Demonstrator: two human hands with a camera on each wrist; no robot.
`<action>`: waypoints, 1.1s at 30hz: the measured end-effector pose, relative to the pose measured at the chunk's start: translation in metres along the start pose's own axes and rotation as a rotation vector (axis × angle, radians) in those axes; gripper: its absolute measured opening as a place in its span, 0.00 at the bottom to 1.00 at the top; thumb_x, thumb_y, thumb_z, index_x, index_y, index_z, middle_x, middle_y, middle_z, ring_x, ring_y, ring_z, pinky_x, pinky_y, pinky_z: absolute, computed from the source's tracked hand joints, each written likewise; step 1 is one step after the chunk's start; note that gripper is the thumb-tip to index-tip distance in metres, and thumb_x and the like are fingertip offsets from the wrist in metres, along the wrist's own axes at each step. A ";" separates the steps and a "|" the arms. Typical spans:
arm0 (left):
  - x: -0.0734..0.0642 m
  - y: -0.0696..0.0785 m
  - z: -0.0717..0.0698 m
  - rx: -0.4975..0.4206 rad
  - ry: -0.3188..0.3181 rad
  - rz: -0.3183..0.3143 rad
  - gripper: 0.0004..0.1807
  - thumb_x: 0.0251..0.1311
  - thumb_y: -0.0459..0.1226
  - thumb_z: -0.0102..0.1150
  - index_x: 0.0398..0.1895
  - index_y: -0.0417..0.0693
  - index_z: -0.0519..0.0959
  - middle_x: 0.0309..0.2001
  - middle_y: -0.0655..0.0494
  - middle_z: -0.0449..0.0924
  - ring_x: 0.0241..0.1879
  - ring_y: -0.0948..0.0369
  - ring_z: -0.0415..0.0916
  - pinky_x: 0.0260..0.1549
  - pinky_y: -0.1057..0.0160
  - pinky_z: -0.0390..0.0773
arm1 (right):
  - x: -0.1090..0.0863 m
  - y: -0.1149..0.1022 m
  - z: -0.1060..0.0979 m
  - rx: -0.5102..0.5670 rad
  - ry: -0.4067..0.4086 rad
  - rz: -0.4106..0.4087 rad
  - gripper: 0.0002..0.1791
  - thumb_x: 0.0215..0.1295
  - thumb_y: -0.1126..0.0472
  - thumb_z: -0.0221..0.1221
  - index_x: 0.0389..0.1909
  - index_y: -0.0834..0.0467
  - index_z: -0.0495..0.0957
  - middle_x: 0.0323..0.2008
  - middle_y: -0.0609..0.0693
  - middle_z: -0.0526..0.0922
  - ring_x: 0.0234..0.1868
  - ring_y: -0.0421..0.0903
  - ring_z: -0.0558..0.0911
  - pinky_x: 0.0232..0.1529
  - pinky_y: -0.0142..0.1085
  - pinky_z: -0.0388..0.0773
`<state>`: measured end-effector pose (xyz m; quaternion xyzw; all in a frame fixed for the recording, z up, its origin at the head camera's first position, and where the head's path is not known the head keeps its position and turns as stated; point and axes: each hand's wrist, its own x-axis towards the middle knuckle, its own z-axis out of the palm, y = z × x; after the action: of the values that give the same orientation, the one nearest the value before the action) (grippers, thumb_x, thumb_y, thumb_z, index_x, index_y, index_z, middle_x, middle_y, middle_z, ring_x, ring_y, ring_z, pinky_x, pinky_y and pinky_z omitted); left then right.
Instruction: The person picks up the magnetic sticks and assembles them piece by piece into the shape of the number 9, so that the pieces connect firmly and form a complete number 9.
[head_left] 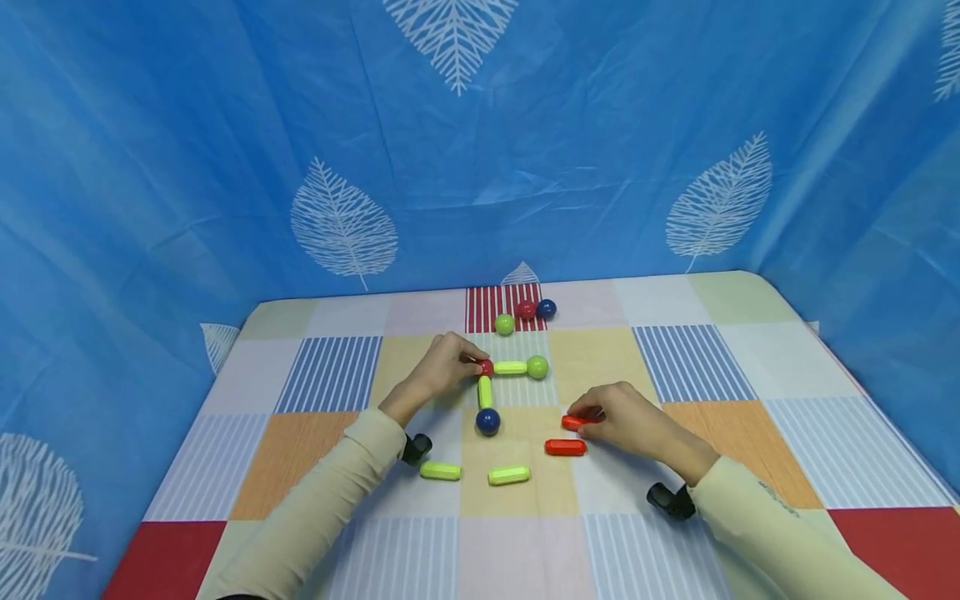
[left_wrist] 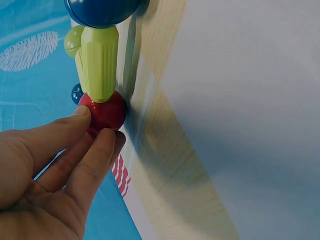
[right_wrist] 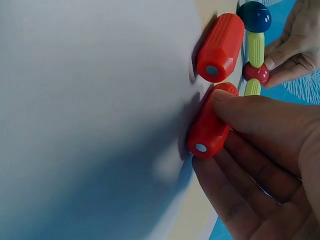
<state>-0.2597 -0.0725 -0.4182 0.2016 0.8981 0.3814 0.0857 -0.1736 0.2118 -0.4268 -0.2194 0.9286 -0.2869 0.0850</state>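
The left hand (head_left: 438,367) has its grip pinched round the red ball (head_left: 486,367), the corner where two lime sticks (head_left: 511,367) meet. One runs right of that ball to a green ball (head_left: 537,367); the other comes toward the person to a blue ball (head_left: 487,422). The right hand (head_left: 622,417) has its grip pinched on a red stick (head_left: 573,423), right of the red ball and nearer the person. A second red stick (head_left: 566,447) lies just beside it, so a careless lift could knock it or, if the silvery end disc (right_wrist: 201,148) is magnetic, drag it along. Twisting the red ball would probably swing or loosen both lime sticks, since each meets it only at one end. The loose balls (head_left: 527,310) beyond the red ball could roll on the bench (head_left: 517,550) if brushed.
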 end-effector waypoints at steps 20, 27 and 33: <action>0.001 0.002 0.001 0.005 -0.016 -0.028 0.12 0.58 0.23 0.64 0.45 0.35 0.85 0.42 0.46 0.86 0.44 0.54 0.82 0.42 0.63 0.81 | 0.035 -0.016 0.004 -0.033 -0.105 -0.041 0.09 0.59 0.67 0.68 0.41 0.57 0.87 0.37 0.45 0.86 0.40 0.42 0.81 0.44 0.39 0.81; 0.001 0.003 0.000 0.007 -0.023 -0.034 0.12 0.58 0.24 0.64 0.45 0.36 0.85 0.42 0.47 0.87 0.43 0.55 0.82 0.42 0.63 0.81 | 0.046 -0.030 0.014 -0.022 -0.137 -0.092 0.10 0.57 0.69 0.67 0.40 0.59 0.87 0.35 0.44 0.86 0.35 0.37 0.79 0.41 0.33 0.80; 0.001 0.002 -0.001 0.003 -0.028 -0.030 0.12 0.58 0.25 0.64 0.46 0.36 0.85 0.42 0.47 0.87 0.44 0.55 0.82 0.42 0.62 0.81 | 0.053 -0.041 0.020 -0.045 -0.136 -0.120 0.11 0.57 0.68 0.68 0.42 0.59 0.87 0.37 0.44 0.87 0.38 0.37 0.82 0.45 0.36 0.81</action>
<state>-0.2605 -0.0712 -0.4158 0.1934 0.9004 0.3757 0.1038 -0.1998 0.1472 -0.4214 -0.2954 0.9121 -0.2549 0.1256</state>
